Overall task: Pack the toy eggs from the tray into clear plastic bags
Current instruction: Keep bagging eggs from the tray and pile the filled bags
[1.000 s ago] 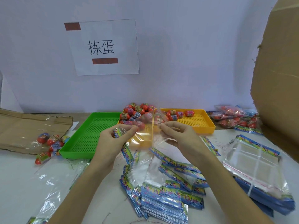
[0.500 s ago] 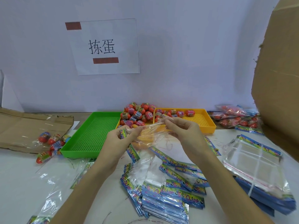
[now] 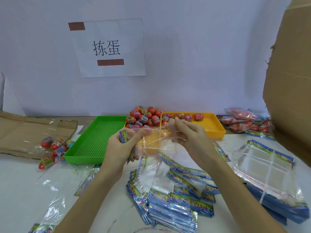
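A clear plastic bag [image 3: 151, 140] with a colourful printed header hangs between my hands, in front of the trays. My left hand [image 3: 123, 145] pinches its header end, and my right hand [image 3: 188, 134] pinches the opposite edge. Behind the bag a heap of red toy eggs [image 3: 144, 117] lies at the left end of the yellow tray [image 3: 215, 130]. A few more eggs [image 3: 190, 117] lie along that tray's back. The bag holds no egg that I can see.
A green tray [image 3: 94, 142] sits left of the yellow one. Loose eggs [image 3: 53, 147] lie by flattened cardboard [image 3: 25, 130] at far left. Stacks of flat bags [image 3: 171, 199] cover the table below my hands and at right [image 3: 269, 179]. Filled bags [image 3: 244, 121] lie by a cardboard box [image 3: 289, 81].
My right hand has risen and shifted toward the yellow tray, pulling the bag's edge away from my left hand. The bag is stretched wider than before.
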`<action>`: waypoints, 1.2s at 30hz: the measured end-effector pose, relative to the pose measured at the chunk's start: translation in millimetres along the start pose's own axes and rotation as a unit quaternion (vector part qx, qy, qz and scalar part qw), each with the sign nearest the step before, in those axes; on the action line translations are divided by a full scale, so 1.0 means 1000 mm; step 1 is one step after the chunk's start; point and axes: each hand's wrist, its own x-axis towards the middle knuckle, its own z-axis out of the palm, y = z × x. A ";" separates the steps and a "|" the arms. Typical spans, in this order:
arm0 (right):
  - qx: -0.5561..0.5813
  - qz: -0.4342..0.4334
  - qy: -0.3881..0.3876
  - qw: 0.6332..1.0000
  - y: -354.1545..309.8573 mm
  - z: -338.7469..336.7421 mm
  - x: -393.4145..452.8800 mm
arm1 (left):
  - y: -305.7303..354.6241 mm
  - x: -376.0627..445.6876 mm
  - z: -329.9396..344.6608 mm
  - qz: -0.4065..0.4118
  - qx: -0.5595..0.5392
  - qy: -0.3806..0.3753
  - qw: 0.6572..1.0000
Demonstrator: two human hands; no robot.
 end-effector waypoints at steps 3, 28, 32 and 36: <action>0.024 0.033 -0.018 0.999 -0.001 -0.002 -0.001 | -0.002 0.000 -0.001 0.001 0.018 0.022 1.000; 0.047 0.131 -0.059 0.989 0.006 -0.002 -0.003 | 0.009 -0.011 0.006 0.452 0.448 -0.084 0.767; -0.069 0.076 -0.061 0.993 0.003 0.002 -0.002 | 0.003 -0.013 0.006 0.413 0.379 -0.043 0.827; -0.219 -0.106 -0.058 0.968 0.004 0.005 -0.004 | 0.003 -0.010 0.001 0.285 0.239 -0.105 0.922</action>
